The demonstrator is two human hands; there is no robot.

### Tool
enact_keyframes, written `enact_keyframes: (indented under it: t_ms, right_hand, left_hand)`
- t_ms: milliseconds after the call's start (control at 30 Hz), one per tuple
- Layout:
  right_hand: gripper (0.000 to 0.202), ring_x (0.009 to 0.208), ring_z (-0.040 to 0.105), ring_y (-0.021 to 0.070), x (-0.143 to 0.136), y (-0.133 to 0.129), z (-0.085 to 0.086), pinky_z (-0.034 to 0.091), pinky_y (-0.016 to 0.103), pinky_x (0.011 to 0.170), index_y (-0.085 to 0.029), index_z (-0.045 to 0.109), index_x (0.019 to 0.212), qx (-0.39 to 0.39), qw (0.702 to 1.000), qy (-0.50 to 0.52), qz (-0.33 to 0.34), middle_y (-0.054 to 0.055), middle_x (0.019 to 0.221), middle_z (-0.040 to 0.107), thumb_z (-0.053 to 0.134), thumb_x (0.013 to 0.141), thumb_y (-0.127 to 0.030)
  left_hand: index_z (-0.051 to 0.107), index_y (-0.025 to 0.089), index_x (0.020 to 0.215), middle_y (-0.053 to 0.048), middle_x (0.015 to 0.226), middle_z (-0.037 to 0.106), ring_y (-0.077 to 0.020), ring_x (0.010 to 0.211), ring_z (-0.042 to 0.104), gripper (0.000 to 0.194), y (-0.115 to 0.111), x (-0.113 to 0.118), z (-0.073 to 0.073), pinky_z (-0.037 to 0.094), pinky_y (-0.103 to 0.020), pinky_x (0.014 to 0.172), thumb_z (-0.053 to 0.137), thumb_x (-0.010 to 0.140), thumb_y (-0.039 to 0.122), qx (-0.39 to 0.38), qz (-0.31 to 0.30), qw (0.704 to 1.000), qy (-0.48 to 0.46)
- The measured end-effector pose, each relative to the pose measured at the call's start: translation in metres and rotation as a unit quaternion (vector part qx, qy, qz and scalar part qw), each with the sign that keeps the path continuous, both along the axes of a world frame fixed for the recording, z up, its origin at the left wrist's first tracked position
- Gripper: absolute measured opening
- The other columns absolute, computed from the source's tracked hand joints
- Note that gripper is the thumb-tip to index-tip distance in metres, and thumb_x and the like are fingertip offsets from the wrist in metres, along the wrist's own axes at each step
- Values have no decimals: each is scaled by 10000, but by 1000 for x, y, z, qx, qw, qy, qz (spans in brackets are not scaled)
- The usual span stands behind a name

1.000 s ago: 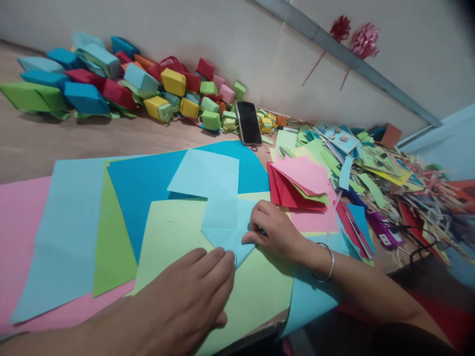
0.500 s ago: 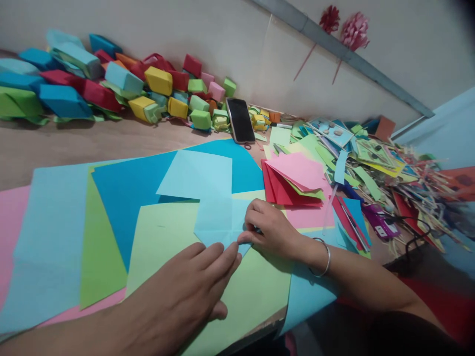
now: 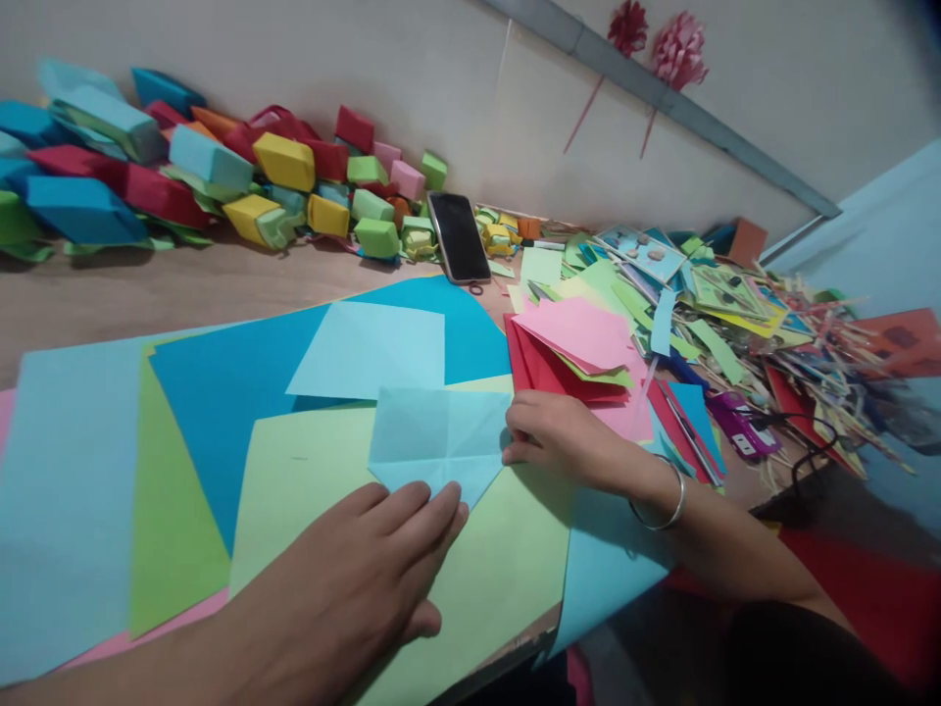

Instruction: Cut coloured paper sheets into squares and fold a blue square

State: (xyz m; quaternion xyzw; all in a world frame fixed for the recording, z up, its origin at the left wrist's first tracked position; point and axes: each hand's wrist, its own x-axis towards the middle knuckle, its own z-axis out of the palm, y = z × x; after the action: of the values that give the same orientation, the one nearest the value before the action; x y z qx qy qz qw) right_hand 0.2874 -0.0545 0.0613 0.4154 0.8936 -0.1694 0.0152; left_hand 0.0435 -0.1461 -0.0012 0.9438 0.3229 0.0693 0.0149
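Note:
A light blue paper (image 3: 433, 431) with crossing creases and folded lower corners lies on a pale green sheet (image 3: 309, 490). My left hand (image 3: 389, 549) lies over its lower edge, fingers stretched out and thumb apart. At the paper's right corner my right hand (image 3: 544, 436) has its thumb and fingertips pressed together on the edge. Another light blue piece (image 3: 374, 348) rests just above, on a darker blue sheet (image 3: 213, 392).
Folded paper blocks (image 3: 283, 162) line the wall at the back left. A phone (image 3: 460, 237) lies beside them. Pink and red papers (image 3: 580, 333), scraps, sticks and a purple object (image 3: 742, 427) are to the right.
My right hand has slid right along the folded paper's edge, away from my left fingertips. The view has shifted slightly. My left hand stays on the lower edge.

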Motion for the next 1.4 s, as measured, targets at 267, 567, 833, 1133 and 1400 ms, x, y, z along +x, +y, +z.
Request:
enact_keyframes:
  t_ms: [267,567,833,1133,1400]
  right_hand:
    - [170,728,479,128,-9,-12,8,212,277,565,-150,630,820,34,996,-66,-39,35,861,589,666,935,-270]
    - [235,681,495,136,-8,-12,2,197,294,540,-147,663,849,30,992,-119,-9,50,827,621,588,984,-324]
    - [201,680,487,138,-8,-11,0,202,296,531,-148,660,877,48,992,-116,22,52,838,619,596,980,-309]
    - [224,661,466,160,-15,-22,-1,164,330,548,-140,664,822,120,983,-133,50,73,786,634,622,972,-302]
    - [486,591,467,154,-22,-32,-2,147,323,538,-142,667,704,61,987,-144,37,78,669,630,520,1000,-498]
  left_hand:
    - [658,208,1303,-109,1292,687,-254,1005,633,550,5,-1,23,477,-355,796,699,864,537,-18,-29,999,3]
    - [528,277,1446,-78,1368,637,-252,1085,590,540,2,-8,21,448,-357,876,569,961,510,-34,-29,999,-14]
    - [561,282,1418,-62,1407,620,-242,1025,588,538,3,-6,24,446,-360,843,602,938,520,-43,-24,999,-14]
    - [616,289,1370,-50,1470,591,-247,988,602,584,7,-2,20,446,-363,775,663,870,587,-21,-26,999,1]
    - [597,288,1388,-48,1459,598,-242,975,595,608,8,-5,21,453,-369,775,675,862,581,-25,-29,999,2]
